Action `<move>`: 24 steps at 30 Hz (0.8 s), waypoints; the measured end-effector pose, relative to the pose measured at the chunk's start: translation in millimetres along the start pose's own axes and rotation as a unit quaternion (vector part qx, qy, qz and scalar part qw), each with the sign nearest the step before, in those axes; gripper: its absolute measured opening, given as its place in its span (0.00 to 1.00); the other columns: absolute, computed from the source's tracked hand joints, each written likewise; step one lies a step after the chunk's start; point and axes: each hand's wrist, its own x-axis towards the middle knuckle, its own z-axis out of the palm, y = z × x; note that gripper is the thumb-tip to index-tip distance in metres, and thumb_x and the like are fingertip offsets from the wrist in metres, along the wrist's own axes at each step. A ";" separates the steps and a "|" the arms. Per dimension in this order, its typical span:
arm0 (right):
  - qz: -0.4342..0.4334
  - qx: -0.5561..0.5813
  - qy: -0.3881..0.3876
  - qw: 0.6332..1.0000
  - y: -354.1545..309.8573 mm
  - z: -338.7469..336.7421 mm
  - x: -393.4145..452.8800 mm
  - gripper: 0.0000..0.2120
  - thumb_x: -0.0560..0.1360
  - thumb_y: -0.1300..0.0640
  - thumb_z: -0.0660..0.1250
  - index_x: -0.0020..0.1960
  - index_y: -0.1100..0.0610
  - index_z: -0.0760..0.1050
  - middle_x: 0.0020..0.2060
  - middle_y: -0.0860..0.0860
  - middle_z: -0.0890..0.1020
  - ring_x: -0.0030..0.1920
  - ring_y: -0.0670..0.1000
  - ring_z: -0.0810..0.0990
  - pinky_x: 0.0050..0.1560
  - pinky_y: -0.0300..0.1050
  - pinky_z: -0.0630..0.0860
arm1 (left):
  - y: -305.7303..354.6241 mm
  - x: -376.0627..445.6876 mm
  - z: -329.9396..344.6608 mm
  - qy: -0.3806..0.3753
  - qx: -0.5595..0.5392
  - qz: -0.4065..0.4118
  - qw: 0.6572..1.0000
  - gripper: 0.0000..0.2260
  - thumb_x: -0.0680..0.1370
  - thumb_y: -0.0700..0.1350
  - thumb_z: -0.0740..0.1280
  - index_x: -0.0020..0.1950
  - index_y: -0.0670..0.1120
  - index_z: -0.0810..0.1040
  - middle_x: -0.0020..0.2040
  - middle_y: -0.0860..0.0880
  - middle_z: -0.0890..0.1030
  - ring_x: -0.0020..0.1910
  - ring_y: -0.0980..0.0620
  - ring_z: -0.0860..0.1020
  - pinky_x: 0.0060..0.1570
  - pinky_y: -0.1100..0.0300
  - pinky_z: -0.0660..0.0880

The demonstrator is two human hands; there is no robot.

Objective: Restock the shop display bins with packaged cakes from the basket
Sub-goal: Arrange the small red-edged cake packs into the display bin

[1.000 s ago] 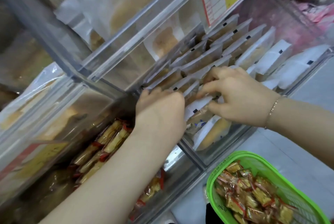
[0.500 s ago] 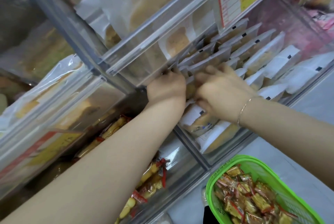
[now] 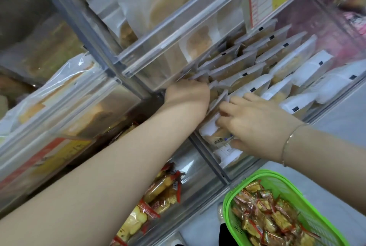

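Shop shelving, clear acrylic display bins (image 3: pixel 178 47) stacked in tiers. Both hands inside the middle bin among upright white-packaged cakes (image 3: pixel 245 73). Left hand (image 3: pixel 188 95) fingers buried in the rows, grip unclear. Right hand (image 3: pixel 255 120) pinching a cake pack (image 3: pixel 215 132) at the bin's front. Green basket (image 3: pixel 297 190) of red-wrapped cakes (image 3: pixel 265 214) lower right.

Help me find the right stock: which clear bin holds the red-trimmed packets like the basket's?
The lower bin under the left forearm; its packets have red ends, unlike the white ones above.
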 end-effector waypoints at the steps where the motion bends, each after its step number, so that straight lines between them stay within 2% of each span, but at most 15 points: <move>1: 0.002 -0.017 0.043 0.999 -4.7 3.6 2.8 0.07 0.66 0.54 0.67 0.44 0.51 0.79 0.43 0.49 0.77 0.44 0.52 0.76 0.43 0.43 0.66 | 0.0 2.0 -1.3 -0.004 -0.007 -0.001 1.000 0.15 0.82 0.41 0.58 0.69 0.43 0.66 0.63 0.41 0.74 0.60 0.41 0.74 0.44 0.53 0.66; 2: 0.005 -0.023 0.092 0.996 -7.8 5.0 5.6 0.05 0.66 0.57 0.64 0.38 0.52 0.79 0.37 0.49 0.79 0.38 0.52 0.77 0.39 0.42 0.69 | 0.4 3.7 -2.2 -0.006 -0.012 0.000 1.000 0.15 0.81 0.40 0.57 0.69 0.43 0.66 0.63 0.41 0.74 0.60 0.41 0.74 0.44 0.53 0.67; 4: 0.004 -0.031 0.146 0.989 -10.1 10.4 9.7 0.14 0.69 0.61 0.56 0.33 0.53 0.78 0.31 0.49 0.78 0.33 0.52 0.77 0.36 0.41 0.71 | 2.2 5.2 -3.9 -0.008 -0.013 0.009 1.000 0.15 0.81 0.40 0.57 0.68 0.43 0.68 0.63 0.41 0.74 0.60 0.41 0.74 0.44 0.54 0.66; 5: 0.007 -0.040 0.157 0.987 -11.0 12.2 10.2 0.14 0.69 0.62 0.56 0.31 0.53 0.77 0.29 0.49 0.78 0.32 0.52 0.77 0.36 0.41 0.71 | 3.1 5.8 -4.4 -0.011 -0.010 0.012 1.000 0.14 0.82 0.39 0.57 0.68 0.43 0.69 0.64 0.41 0.74 0.61 0.42 0.74 0.45 0.55 0.66; 7: -0.012 -0.064 0.124 0.990 -13.4 12.6 8.9 0.09 0.63 0.63 0.68 0.27 0.52 0.75 0.24 0.47 0.75 0.30 0.50 0.76 0.36 0.39 0.69 | 2.6 7.1 -5.7 -0.027 -0.021 0.015 0.999 0.14 0.81 0.39 0.58 0.66 0.43 0.71 0.63 0.41 0.74 0.60 0.43 0.74 0.46 0.56 0.68; 8: -0.031 -0.071 0.106 0.991 -13.5 10.5 7.8 0.10 0.58 0.63 0.72 0.25 0.51 0.74 0.23 0.46 0.74 0.29 0.49 0.75 0.36 0.39 0.68 | 0.9 8.0 -6.2 -0.035 -0.041 0.021 0.998 0.13 0.81 0.39 0.58 0.64 0.43 0.72 0.61 0.41 0.75 0.57 0.43 0.75 0.46 0.56 0.69; 9: -0.049 -0.074 0.078 0.993 -12.7 6.6 5.5 0.12 0.56 0.64 0.72 0.26 0.50 0.72 0.23 0.46 0.73 0.29 0.49 0.73 0.38 0.39 0.66 | -1.6 8.6 -7.3 -0.042 -0.064 0.030 0.997 0.10 0.80 0.39 0.59 0.60 0.43 0.74 0.56 0.43 0.76 0.52 0.45 0.76 0.43 0.57 0.70; 11: -0.070 -0.054 0.025 0.996 -6.9 1.5 4.8 0.12 0.65 0.66 0.67 0.33 0.50 0.70 0.31 0.47 0.76 0.37 0.50 0.73 0.44 0.41 0.58 | -9.0 9.4 -7.7 -0.057 -0.106 0.043 0.992 0.03 0.78 0.38 0.62 0.45 0.45 0.73 0.46 0.46 0.76 0.38 0.50 0.73 0.33 0.60 0.68; 12: -0.083 -0.044 0.010 0.995 -3.2 -0.1 7.1 0.12 0.69 0.66 0.62 0.36 0.50 0.69 0.35 0.48 0.77 0.41 0.51 0.74 0.45 0.42 0.54 | -11.2 10.7 -5.9 -0.056 -0.124 0.042 0.990 0.07 0.77 0.38 0.62 0.40 0.45 0.70 0.41 0.47 0.75 0.34 0.52 0.71 0.29 0.60 0.65; 14: -0.091 -0.054 0.028 0.994 1.8 -5.5 15.1 0.10 0.72 0.64 0.59 0.37 0.50 0.67 0.38 0.48 0.77 0.44 0.52 0.76 0.46 0.43 0.52 | -10.1 10.5 -4.8 -0.052 -0.133 0.030 0.989 0.09 0.78 0.38 0.61 0.39 0.45 0.66 0.37 0.48 0.70 0.32 0.53 0.68 0.26 0.60 0.61; 16: -0.090 -0.051 0.032 0.994 0.9 -4.0 20.7 0.08 0.72 0.62 0.59 0.38 0.50 0.67 0.39 0.48 0.78 0.44 0.53 0.77 0.46 0.43 0.53 | -2.0 8.5 -5.3 -0.042 -0.119 0.010 0.992 0.03 0.80 0.39 0.59 0.47 0.45 0.71 0.43 0.47 0.73 0.39 0.51 0.73 0.33 0.61 0.64; 18: -0.087 -0.034 0.006 0.996 -2.8 -0.9 23.1 0.08 0.73 0.62 0.59 0.41 0.50 0.71 0.42 0.50 0.80 0.47 0.54 0.77 0.47 0.43 0.54 | 6.5 6.5 -2.9 -0.037 -0.088 -0.013 0.995 0.10 0.80 0.38 0.59 0.61 0.43 0.73 0.58 0.43 0.76 0.56 0.44 0.76 0.43 0.58 0.65; 19: -0.086 -0.027 0.001 0.996 -3.6 2.0 22.6 0.08 0.73 0.62 0.58 0.43 0.51 0.73 0.43 0.50 0.80 0.49 0.54 0.77 0.48 0.42 0.54 | 9.1 5.8 -1.9 -0.035 -0.074 -0.019 0.996 0.12 0.80 0.37 0.59 0.64 0.42 0.72 0.61 0.42 0.75 0.60 0.43 0.74 0.44 0.55 0.64; 22: -0.070 -0.009 -0.004 0.997 -1.1 5.3 18.4 0.07 0.74 0.61 0.57 0.43 0.51 0.71 0.46 0.49 0.79 0.53 0.53 0.74 0.47 0.41 0.52 | 13.2 -1.9 -1.8 -0.019 -0.039 -0.031 0.999 0.14 0.81 0.37 0.58 0.66 0.41 0.70 0.64 0.41 0.74 0.62 0.42 0.73 0.46 0.54 0.65; 24: -0.062 0.022 0.008 0.998 3.0 7.2 12.9 0.06 0.76 0.56 0.58 0.50 0.50 0.72 0.50 0.48 0.76 0.56 0.52 0.71 0.51 0.41 0.57 | 13.0 -11.1 -5.4 -0.001 -0.026 -0.035 0.999 0.17 0.80 0.38 0.59 0.70 0.40 0.65 0.67 0.40 0.71 0.65 0.40 0.71 0.52 0.52 0.68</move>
